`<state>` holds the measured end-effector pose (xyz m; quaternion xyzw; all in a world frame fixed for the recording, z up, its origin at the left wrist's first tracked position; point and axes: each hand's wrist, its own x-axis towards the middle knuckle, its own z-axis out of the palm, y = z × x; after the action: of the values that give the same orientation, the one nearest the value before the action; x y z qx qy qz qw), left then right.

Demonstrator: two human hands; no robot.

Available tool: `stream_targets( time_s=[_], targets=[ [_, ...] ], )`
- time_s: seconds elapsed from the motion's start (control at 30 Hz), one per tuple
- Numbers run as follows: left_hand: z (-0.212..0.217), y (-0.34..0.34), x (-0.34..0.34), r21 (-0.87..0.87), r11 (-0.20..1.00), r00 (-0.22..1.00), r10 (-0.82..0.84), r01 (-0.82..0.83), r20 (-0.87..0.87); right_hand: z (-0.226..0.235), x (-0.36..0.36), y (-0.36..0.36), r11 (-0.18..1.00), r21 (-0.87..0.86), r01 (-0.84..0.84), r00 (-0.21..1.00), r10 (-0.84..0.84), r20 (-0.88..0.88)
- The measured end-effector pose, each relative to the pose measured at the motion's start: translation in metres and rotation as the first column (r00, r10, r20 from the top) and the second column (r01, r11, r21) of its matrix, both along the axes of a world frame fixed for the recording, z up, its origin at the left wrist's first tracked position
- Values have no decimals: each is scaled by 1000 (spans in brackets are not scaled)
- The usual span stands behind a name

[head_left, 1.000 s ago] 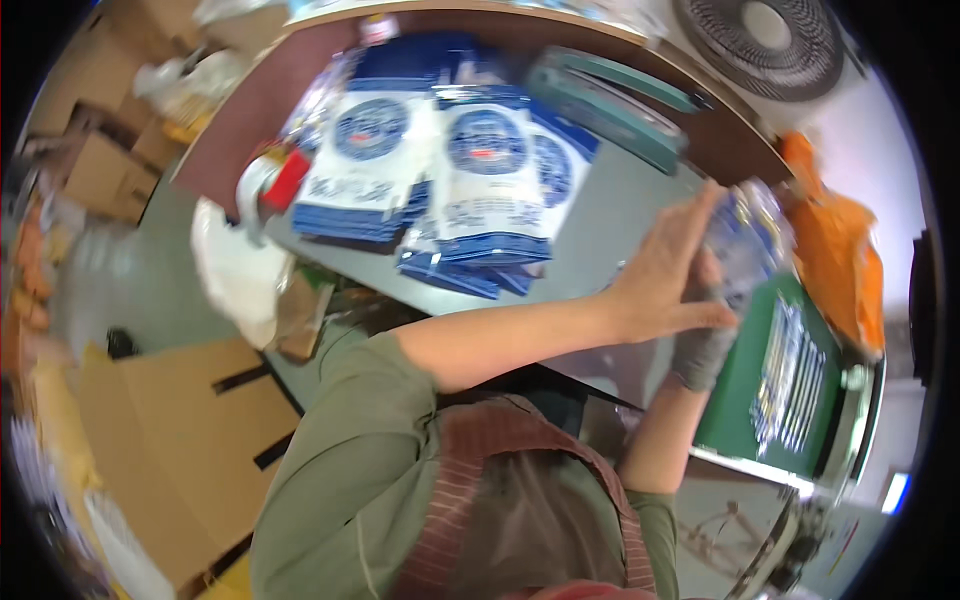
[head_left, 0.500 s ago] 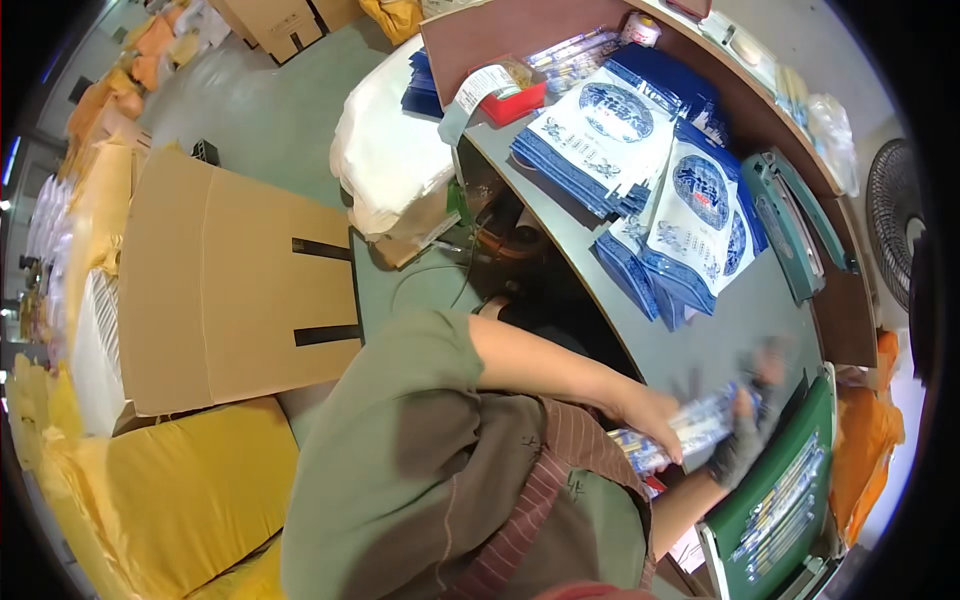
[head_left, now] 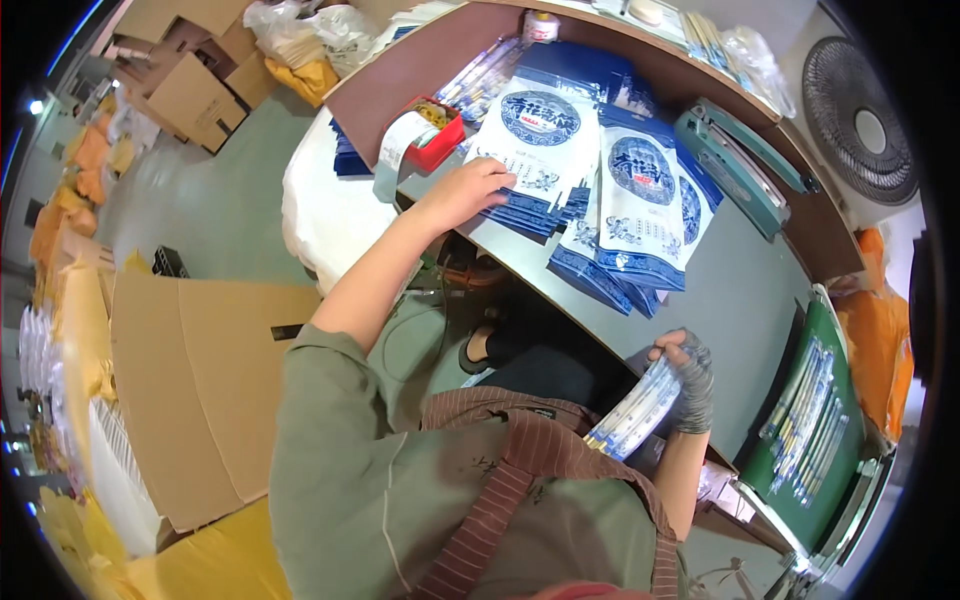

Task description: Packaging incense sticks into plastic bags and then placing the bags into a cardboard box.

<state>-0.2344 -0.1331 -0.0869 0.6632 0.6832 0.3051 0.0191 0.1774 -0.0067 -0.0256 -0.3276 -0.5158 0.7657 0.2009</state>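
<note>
Pouches (head_left: pixel 545 150) in blue and white lie stacked on the grey table (head_left: pixel 740 300); your left hand (head_left: pixel 465 192) rests on the near stack, fingers loosely spread. Your gloved right hand (head_left: pixel 685 375) is closed around a bundle of clear packets (head_left: pixel 632 412) at the table's edge. The red box (head_left: pixel 437 135) holds small items; the green tray (head_left: pixel 815 425) holds more packets.

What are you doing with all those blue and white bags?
A person at a grey table is working with both hands. The left hand rests on the top blue and white pouch of a stack. The right hand, in a grey fingerless glove, holds a bundle of long thin packets near the table's edge. More packets lie on a green tray.
</note>
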Motion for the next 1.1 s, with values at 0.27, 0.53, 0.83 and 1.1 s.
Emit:
stream_targets(
  time_s=[0.27,0.53,0.83,1.1],
  targets=[
    [-9,-26,40,40,993,872,-80,113,-482,-7,23,-2,982,162,101,993,-89,-79],
    [22,25,13,-32,999,1000,0,0,-12,-2,15,5,969,225,98,994,-85,-70],
    [31,45,-4,-47,999,928,-3,23,373,11,27,-3,989,113,98,995,-97,-13],
    [91,100,162,447,893,998,-57,43,19,5,64,-11,974,131,184,981,-174,-87]
  ],
)
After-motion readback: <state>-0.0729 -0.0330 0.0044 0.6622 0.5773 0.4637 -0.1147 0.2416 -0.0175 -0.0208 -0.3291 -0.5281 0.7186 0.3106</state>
